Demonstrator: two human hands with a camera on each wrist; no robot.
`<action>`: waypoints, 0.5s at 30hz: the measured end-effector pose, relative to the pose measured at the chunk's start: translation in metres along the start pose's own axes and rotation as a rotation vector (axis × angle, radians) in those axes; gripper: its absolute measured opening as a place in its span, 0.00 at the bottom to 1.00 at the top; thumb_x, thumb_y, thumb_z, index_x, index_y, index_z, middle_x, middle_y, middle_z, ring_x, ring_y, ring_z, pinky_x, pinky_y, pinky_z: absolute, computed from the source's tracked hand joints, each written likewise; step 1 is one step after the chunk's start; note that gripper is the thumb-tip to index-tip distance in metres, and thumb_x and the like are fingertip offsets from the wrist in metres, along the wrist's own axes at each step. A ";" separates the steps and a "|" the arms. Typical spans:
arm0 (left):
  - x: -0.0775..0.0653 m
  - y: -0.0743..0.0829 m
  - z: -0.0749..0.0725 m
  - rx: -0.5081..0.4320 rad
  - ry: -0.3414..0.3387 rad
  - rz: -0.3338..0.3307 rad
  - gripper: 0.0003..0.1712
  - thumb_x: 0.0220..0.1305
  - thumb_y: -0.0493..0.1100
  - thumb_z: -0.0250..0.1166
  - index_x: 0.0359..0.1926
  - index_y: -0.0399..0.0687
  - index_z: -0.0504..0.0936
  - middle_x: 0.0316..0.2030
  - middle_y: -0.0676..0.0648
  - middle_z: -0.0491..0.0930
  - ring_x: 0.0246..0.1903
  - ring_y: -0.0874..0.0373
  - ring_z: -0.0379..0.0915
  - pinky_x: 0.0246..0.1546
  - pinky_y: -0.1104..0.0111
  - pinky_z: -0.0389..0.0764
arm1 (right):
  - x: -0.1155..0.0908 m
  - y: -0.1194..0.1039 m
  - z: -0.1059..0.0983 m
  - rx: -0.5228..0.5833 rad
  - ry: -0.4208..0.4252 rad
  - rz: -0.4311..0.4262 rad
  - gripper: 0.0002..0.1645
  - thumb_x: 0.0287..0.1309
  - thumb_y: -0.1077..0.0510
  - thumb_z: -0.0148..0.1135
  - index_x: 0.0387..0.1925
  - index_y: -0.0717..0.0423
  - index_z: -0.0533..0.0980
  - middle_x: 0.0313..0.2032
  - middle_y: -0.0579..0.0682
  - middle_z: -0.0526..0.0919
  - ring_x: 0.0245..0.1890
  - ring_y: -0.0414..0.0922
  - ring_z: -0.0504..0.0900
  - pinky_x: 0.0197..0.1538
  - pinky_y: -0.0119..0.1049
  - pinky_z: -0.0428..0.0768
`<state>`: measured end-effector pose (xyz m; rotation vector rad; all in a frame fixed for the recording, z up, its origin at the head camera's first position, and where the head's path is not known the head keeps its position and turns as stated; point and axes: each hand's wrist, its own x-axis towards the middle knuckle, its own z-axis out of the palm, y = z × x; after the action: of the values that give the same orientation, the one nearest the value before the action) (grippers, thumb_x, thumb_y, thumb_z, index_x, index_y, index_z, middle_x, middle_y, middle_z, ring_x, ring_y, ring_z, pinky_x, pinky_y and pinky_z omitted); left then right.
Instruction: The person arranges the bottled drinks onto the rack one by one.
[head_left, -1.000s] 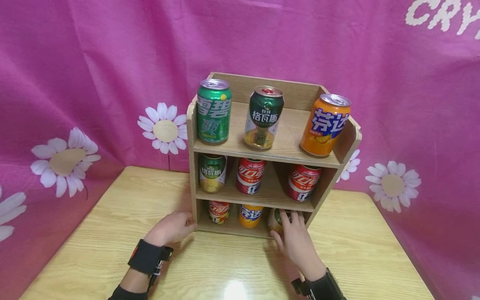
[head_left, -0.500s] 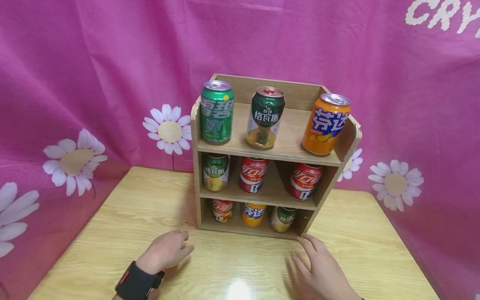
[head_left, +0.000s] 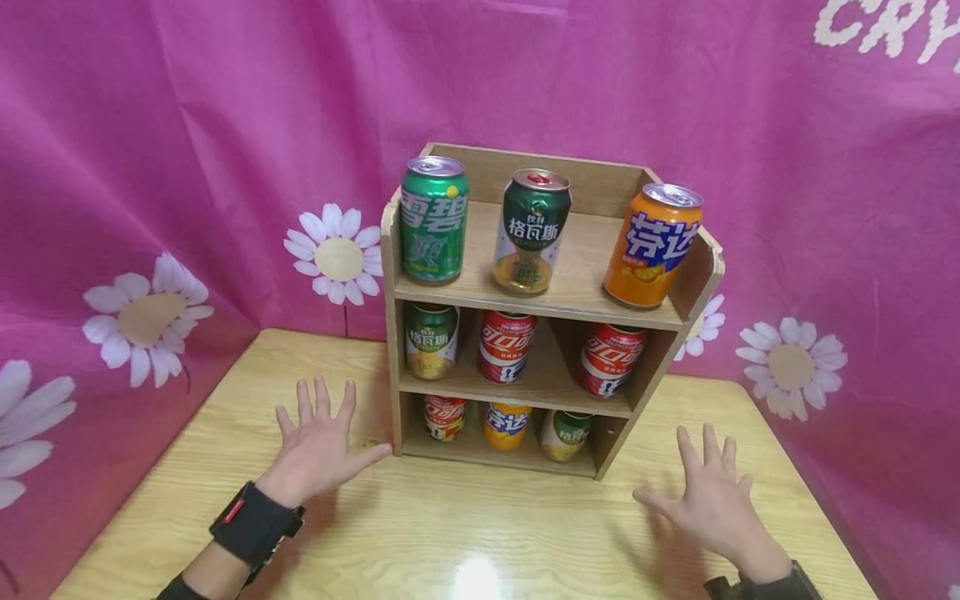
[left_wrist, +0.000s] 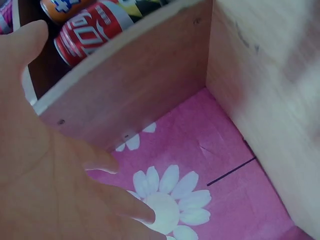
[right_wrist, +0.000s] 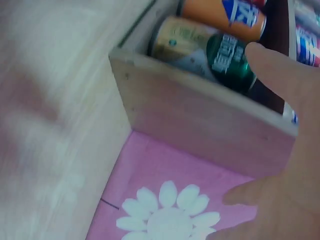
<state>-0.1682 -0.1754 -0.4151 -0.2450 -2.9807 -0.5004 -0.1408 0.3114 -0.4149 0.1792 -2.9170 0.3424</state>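
Observation:
A three-tier wooden shelf (head_left: 622, 315) stands on the table in the head view. On top are a green can (head_left: 433, 225), a dark green-and-gold can (head_left: 531, 237) and an orange can (head_left: 652, 247). The middle tier holds a green-and-gold can (head_left: 431, 343) and two red cola cans (head_left: 506, 348). At the bottom are a red can (head_left: 446, 419), an orange can (head_left: 507, 427) and a green-and-gold can (head_left: 566, 437). My left hand (head_left: 315, 454) is spread, thumb by the shelf's lower left corner; contact cannot be told. My right hand (head_left: 712, 504), fingers spread, is apart at the right.
The light wood table (head_left: 480, 517) reaches past both sides of the shelf. A pink cloth (head_left: 247, 100) with white daisies hangs behind. In the left wrist view the shelf's side panel (left_wrist: 140, 80) rises beside the hand.
My right hand has left the bottom right green-and-gold can and moved right. My left hand has drawn back from the shelf's side, then risen. Fingers of both hands have spread.

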 end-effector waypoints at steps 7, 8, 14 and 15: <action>0.007 -0.003 -0.004 0.036 -0.007 -0.013 0.61 0.51 0.74 0.58 0.70 0.34 0.54 0.65 0.17 0.37 0.64 0.22 0.26 0.51 0.25 0.32 | 0.006 0.003 -0.001 0.015 -0.051 0.042 0.70 0.42 0.26 0.64 0.69 0.70 0.48 0.66 0.79 0.35 0.61 0.81 0.32 0.43 0.84 0.42; 0.007 -0.003 -0.005 0.035 -0.010 -0.013 0.61 0.51 0.75 0.58 0.70 0.34 0.54 0.65 0.17 0.37 0.64 0.22 0.26 0.51 0.25 0.32 | 0.006 0.003 -0.001 0.017 -0.057 0.045 0.71 0.42 0.26 0.64 0.69 0.70 0.47 0.66 0.79 0.35 0.61 0.80 0.31 0.43 0.84 0.42; 0.005 -0.003 -0.005 0.038 -0.019 -0.011 0.61 0.51 0.75 0.57 0.70 0.34 0.55 0.64 0.17 0.38 0.64 0.22 0.28 0.51 0.25 0.33 | 0.009 0.001 -0.002 0.026 -0.069 0.055 0.71 0.44 0.25 0.62 0.70 0.69 0.45 0.66 0.79 0.33 0.61 0.80 0.30 0.43 0.83 0.40; 0.005 -0.003 -0.005 0.039 -0.023 -0.013 0.61 0.51 0.75 0.57 0.70 0.34 0.55 0.65 0.17 0.38 0.64 0.22 0.27 0.51 0.25 0.33 | 0.009 0.000 -0.001 0.030 -0.070 0.055 0.70 0.44 0.25 0.62 0.70 0.69 0.45 0.66 0.79 0.33 0.61 0.80 0.30 0.43 0.83 0.40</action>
<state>-0.1735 -0.1791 -0.4109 -0.2295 -3.0123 -0.4437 -0.1491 0.3106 -0.4118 0.1176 -2.9915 0.3967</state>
